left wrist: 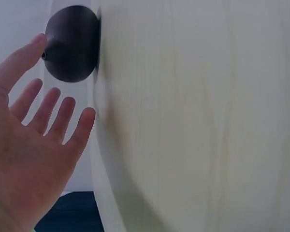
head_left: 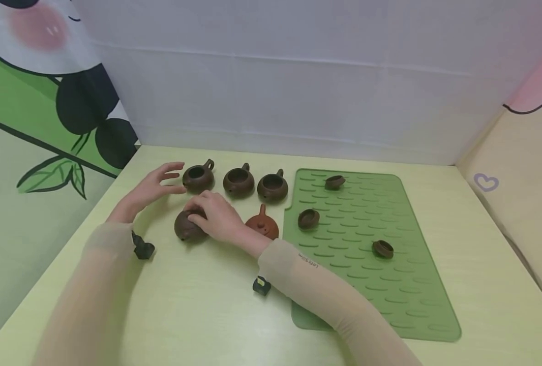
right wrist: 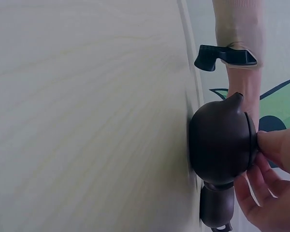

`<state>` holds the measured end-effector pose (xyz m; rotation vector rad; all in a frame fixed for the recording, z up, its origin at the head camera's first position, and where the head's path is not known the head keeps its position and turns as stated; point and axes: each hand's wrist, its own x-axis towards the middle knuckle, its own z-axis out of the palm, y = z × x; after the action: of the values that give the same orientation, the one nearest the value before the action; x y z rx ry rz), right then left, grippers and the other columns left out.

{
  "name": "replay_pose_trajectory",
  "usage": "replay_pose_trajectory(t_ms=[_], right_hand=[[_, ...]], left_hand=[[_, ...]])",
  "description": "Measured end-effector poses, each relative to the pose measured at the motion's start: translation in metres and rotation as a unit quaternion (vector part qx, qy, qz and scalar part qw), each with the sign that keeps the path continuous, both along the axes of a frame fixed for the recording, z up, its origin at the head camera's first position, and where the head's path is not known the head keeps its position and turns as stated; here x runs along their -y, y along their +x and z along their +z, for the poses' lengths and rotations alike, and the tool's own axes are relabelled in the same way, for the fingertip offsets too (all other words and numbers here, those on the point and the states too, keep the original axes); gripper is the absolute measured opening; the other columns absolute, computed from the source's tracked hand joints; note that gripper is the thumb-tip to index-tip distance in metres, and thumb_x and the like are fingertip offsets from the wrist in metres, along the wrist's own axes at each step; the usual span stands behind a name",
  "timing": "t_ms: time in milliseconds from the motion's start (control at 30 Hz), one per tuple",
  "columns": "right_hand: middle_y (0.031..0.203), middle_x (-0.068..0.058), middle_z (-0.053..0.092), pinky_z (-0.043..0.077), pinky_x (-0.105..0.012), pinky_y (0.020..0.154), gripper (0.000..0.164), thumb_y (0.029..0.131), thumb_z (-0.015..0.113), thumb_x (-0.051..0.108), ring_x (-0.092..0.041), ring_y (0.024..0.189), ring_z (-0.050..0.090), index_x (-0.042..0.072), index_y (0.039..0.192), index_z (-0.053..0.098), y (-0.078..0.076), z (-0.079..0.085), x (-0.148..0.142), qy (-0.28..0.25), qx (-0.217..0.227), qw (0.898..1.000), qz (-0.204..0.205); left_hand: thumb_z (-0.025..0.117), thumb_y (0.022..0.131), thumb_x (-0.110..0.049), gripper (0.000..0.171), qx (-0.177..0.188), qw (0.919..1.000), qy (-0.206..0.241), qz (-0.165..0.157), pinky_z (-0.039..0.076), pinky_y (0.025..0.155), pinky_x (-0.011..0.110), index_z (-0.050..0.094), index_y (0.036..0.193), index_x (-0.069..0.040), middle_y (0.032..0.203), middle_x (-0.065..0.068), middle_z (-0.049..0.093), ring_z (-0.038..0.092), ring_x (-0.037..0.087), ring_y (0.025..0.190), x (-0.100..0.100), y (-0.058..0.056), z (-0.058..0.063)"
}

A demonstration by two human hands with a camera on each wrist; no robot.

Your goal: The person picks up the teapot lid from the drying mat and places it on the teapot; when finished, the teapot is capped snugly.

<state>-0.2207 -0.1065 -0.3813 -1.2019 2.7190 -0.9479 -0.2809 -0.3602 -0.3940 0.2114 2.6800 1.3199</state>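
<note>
My right hand [head_left: 219,217] pinches the lid [right wrist: 252,137] on top of a dark brown teapot [head_left: 185,229] at the front left of the group. In the right wrist view the thumb and fingers meet at the lid's edge, and the knob is hidden by them. This teapot stands on the table, its spout towards me. My left hand [head_left: 149,192] holds nothing, its fingers spread beside a lidless dark teapot [head_left: 199,182] at the back left. The left wrist view shows the thumb tip overlapping that teapot's spout.
Two more lidless dark teapots [head_left: 239,189] [head_left: 273,193] stand in the back row. Partly behind my right forearm is a reddish-brown teapot [head_left: 262,219] with its lid on. Several dark lids [head_left: 335,182] lie tilted on a green ribbed mat [head_left: 417,305] at the right.
</note>
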Motion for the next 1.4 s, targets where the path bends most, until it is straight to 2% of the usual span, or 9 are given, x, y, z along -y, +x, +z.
replay_pose_trajectory(t_ms=[167, 300, 433, 567, 667, 800, 1000, 1200, 1400], right_hand=[[0.117, 0.004, 0.063, 0.046, -0.02, 0.091, 0.029, 0.098, 0.063, 0.026, -0.009, 0.107, 0.057, 0.022, 0.126, 0.065, 0.0, 0.006, -0.005, 0.003, 0.004, 1.0, 0.017], [0.119, 0.003, 0.062, 0.045, -0.016, 0.087, 0.038, 0.097, 0.064, 0.027, -0.009, 0.104, 0.057, 0.021, 0.135, 0.06, -0.003, 0.012, -0.011, 0.004, 0.008, 0.999, 0.047], [0.122, -0.001, 0.063, 0.045, -0.016, 0.087, 0.04, 0.097, 0.065, 0.026, -0.013, 0.107, 0.059, 0.018, 0.135, 0.06, -0.003, 0.024, -0.023, -0.006, 0.025, 0.997, 0.076], [0.128, 0.002, 0.064, 0.048, -0.016, 0.092, 0.037, 0.096, 0.066, 0.024, -0.013, 0.111, 0.061, 0.017, 0.132, 0.062, -0.004, 0.033, -0.041, -0.034, 0.034, 0.995, 0.086], [0.127, 0.005, 0.064, 0.049, -0.017, 0.095, 0.034, 0.096, 0.065, 0.023, -0.01, 0.11, 0.061, 0.018, 0.13, 0.063, -0.005, 0.037, -0.057, -0.051, 0.027, 0.995, 0.077], [0.124, 0.001, 0.065, 0.05, -0.018, 0.096, 0.033, 0.096, 0.065, 0.018, -0.011, 0.109, 0.062, 0.014, 0.128, 0.064, -0.006, 0.045, -0.082, -0.079, 0.009, 0.995, 0.064], [0.12, -0.005, 0.067, 0.055, -0.03, 0.091, 0.032, 0.095, 0.065, 0.013, -0.018, 0.105, 0.062, 0.01, 0.127, 0.064, -0.01, 0.052, -0.121, -0.117, -0.025, 0.992, 0.025], [0.115, -0.009, 0.068, 0.058, -0.035, 0.084, 0.035, 0.094, 0.065, 0.01, -0.025, 0.102, 0.064, 0.008, 0.129, 0.063, -0.016, 0.049, -0.161, -0.168, -0.074, 0.983, -0.017], [0.118, -0.011, 0.069, 0.059, -0.041, 0.082, 0.039, 0.092, 0.067, 0.007, -0.024, 0.103, 0.065, 0.008, 0.131, 0.062, -0.017, 0.038, -0.195, -0.174, -0.109, 0.978, -0.049]], left_hand=[[0.07, 0.093, -0.027, 0.073, 0.006, 0.9996, 0.023, 0.011, 0.025, 0.119, 0.062, 0.031, 0.154, -0.015, 0.162, 0.009, 0.03, 0.028, 0.038, 0.149, 0.003, -0.001, -0.003], [0.07, 0.092, -0.027, 0.074, 0.015, 0.9996, 0.021, 0.013, 0.019, 0.119, 0.066, 0.032, 0.154, -0.013, 0.161, 0.009, 0.032, 0.029, 0.038, 0.149, 0.002, -0.003, -0.005], [0.07, 0.092, -0.029, 0.072, 0.021, 0.9995, 0.018, 0.013, 0.018, 0.118, 0.068, 0.034, 0.153, -0.014, 0.161, 0.009, 0.034, 0.031, 0.037, 0.148, 0.002, -0.007, -0.008], [0.07, 0.092, -0.031, 0.069, 0.019, 0.9996, 0.016, 0.014, 0.018, 0.119, 0.066, 0.039, 0.151, -0.015, 0.159, 0.009, 0.037, 0.034, 0.037, 0.147, 0.003, -0.008, -0.009], [0.071, 0.092, -0.031, 0.068, 0.018, 0.9996, 0.018, 0.013, 0.018, 0.12, 0.064, 0.04, 0.151, -0.015, 0.159, 0.011, 0.037, 0.035, 0.037, 0.146, 0.003, -0.008, -0.01], [0.07, 0.092, -0.029, 0.068, 0.016, 0.9997, 0.017, 0.012, 0.017, 0.12, 0.064, 0.039, 0.151, -0.013, 0.159, 0.013, 0.037, 0.035, 0.039, 0.146, 0.003, -0.008, -0.011], [0.07, 0.093, -0.027, 0.068, 0.024, 0.9995, 0.019, 0.011, 0.017, 0.121, 0.063, 0.038, 0.152, -0.013, 0.159, 0.014, 0.036, 0.034, 0.039, 0.146, 0.004, -0.01, -0.012], [0.069, 0.093, -0.029, 0.069, 0.039, 0.9988, 0.026, 0.015, 0.015, 0.121, 0.063, 0.037, 0.152, -0.016, 0.161, 0.009, 0.034, 0.032, 0.035, 0.148, 0.004, -0.009, -0.01], [0.068, 0.094, -0.029, 0.069, 0.048, 0.9984, 0.027, 0.014, 0.017, 0.12, 0.063, 0.035, 0.153, -0.016, 0.162, 0.009, 0.03, 0.024, 0.035, 0.151, 0.004, -0.008, -0.01]])
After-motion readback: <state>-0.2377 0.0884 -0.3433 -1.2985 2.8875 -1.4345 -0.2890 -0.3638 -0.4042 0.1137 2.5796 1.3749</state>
